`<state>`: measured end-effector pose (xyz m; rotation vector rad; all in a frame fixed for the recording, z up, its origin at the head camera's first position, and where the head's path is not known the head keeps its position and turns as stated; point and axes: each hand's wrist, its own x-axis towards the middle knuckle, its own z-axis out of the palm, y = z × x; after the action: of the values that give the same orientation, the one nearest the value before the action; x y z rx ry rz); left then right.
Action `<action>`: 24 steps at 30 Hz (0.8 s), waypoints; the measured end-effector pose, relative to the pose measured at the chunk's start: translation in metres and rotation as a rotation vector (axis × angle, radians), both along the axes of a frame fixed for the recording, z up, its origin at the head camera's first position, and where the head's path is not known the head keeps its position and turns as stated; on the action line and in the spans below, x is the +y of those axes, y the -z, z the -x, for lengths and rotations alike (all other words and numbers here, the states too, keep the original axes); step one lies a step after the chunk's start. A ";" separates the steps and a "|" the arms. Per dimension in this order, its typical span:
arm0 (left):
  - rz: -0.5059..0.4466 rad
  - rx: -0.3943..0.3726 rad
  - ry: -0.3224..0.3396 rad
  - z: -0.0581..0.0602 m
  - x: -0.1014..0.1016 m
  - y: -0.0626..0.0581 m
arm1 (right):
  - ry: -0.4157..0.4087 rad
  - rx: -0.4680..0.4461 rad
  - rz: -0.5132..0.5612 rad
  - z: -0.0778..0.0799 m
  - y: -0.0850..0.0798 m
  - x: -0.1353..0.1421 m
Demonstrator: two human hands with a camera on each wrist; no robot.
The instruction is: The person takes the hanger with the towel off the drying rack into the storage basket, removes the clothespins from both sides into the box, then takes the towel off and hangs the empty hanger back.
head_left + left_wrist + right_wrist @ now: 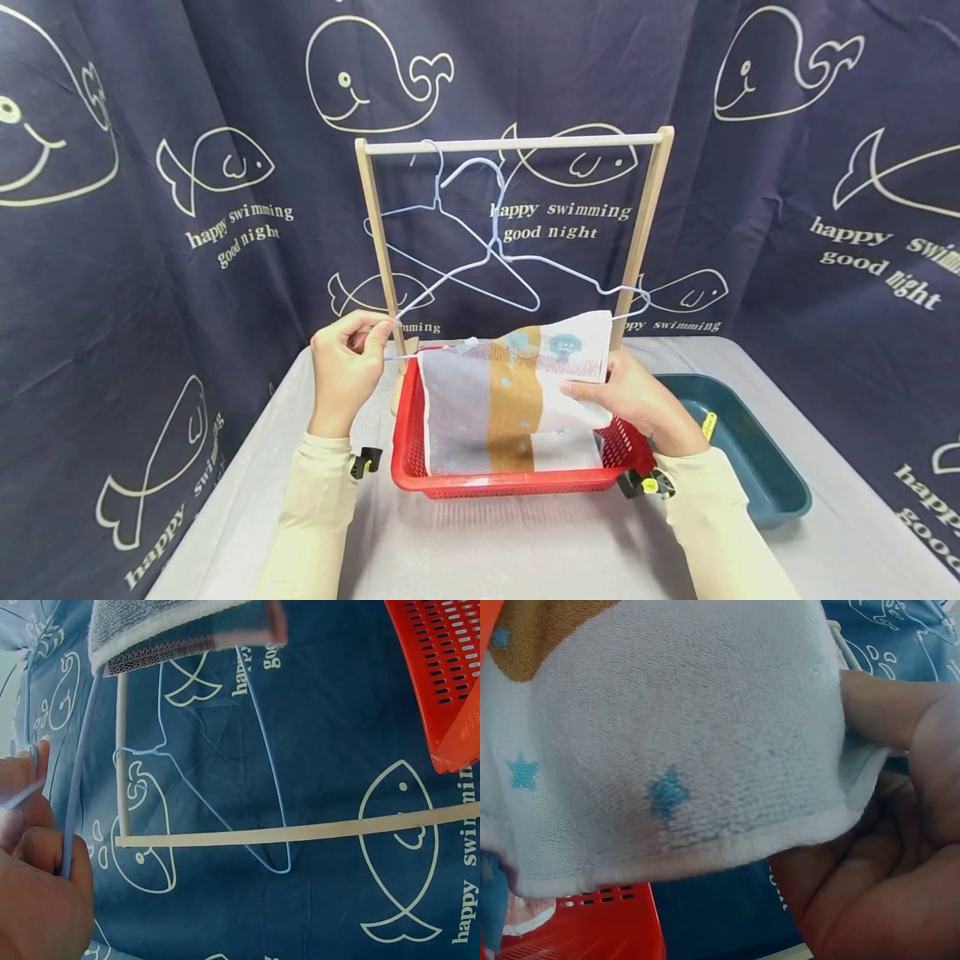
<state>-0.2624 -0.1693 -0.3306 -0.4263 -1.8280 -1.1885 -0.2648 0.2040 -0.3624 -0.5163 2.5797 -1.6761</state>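
My left hand [347, 362] grips one end of a light-blue wire hanger [551, 265], its fingers curled round the wire. Draped over the hanger's bottom bar is a small towel [517, 408], grey, brown and white with blue stars. At the right side my right hand [637, 400] pinches the towel's edge, thumb in front and fingers behind. The right wrist view shows the towel's white corner [705, 735] between thumb and fingers. Hanger and towel are held above a red basket [525, 481], in front of a wooden rack [510, 143].
A second blue hanger [438, 193] hangs on the rack's rail, toward the left. Right of the basket stands a dark teal tray [757, 467] with a yellow item [708, 425] at its edge. Some cloth lies inside the basket. A dark blue patterned curtain [570, 67] closes off the back.
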 end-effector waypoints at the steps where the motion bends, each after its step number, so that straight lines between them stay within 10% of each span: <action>1: 0.000 0.001 0.001 0.000 0.000 0.000 | -0.004 0.000 -0.006 0.000 0.001 0.000; 24: 0.008 -0.003 0.004 -0.001 0.002 -0.001 | -0.060 -0.083 -0.105 0.003 0.009 0.000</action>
<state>-0.2610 -0.1675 -0.3297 -0.4336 -1.8355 -1.1857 -0.2681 0.2044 -0.3718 -0.5020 2.5493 -1.5017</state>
